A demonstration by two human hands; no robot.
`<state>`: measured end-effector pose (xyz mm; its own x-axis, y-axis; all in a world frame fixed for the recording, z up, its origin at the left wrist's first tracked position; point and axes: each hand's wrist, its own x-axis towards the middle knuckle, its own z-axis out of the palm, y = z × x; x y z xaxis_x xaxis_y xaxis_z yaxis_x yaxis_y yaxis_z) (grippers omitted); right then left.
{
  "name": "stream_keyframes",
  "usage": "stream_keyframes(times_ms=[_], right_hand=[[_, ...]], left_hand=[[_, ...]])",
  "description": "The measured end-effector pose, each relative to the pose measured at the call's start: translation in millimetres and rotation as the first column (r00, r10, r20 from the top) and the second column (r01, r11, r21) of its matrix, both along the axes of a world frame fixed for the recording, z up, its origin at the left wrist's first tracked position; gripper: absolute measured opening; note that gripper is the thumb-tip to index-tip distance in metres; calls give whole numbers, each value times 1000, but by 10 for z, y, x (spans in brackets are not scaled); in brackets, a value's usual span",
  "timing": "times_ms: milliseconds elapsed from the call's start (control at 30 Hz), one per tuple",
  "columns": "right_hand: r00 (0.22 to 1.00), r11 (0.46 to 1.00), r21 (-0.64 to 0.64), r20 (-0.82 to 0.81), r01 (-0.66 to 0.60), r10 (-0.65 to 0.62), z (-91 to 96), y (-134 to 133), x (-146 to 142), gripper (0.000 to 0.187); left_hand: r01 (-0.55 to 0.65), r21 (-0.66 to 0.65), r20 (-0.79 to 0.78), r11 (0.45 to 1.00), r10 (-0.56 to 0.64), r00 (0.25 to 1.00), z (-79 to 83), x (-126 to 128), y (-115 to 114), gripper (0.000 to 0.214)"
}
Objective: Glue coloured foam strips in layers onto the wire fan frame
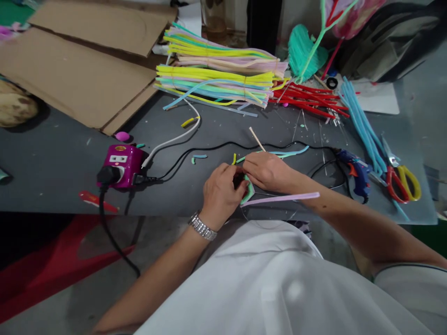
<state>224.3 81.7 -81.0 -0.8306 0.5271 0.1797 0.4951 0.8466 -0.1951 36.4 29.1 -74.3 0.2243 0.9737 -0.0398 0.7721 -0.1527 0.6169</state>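
Observation:
My left hand point(220, 191), with a metal watch on its wrist, is closed in a pinch at the near edge of the grey table point(52, 158). My right hand point(268, 171) is closed too, knuckle to knuckle with the left. Together they grip a small bundle of pipe cleaners: a green piece point(248, 194) bends down between the hands and a long pink one point(284, 198) trails out to the right. A thin wooden stick point(257, 139) pokes up behind my right hand.
Stacked bundles of pastel pipe cleaners point(216, 70) lie at the back, red ones point(309, 98) and blue ones point(361, 123) to the right. A blue glue gun point(354, 170) and red-yellow scissors point(403, 181) sit right. A magenta power socket point(120, 165) with cables is left; cardboard point(73, 70) far left.

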Motion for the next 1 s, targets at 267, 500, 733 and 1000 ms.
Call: stream_keyframes(times_ms=[267, 500, 733, 1000], right_hand=[[943, 952, -36, -131, 305, -307, 287, -284, 402, 26], [99, 114, -111, -131, 987, -986, 499, -1149, 1698, 19], [-268, -273, -438, 74, 857, -961, 309, -1268, 1973, 46], [-167, -111, -852, 28, 512, -986, 378, -1079, 1970, 38]], left_hand=[[-38, 13, 6, 999, 38, 999, -67, 24, 36, 9], [5, -65, 19, 998, -4, 1000, -20, -20, 105, 17], [-35, -176, 63, 984, 47, 997, 25, 51, 198, 16], [-20, -141, 35, 990, 25, 999, 32, 84, 182, 23]])
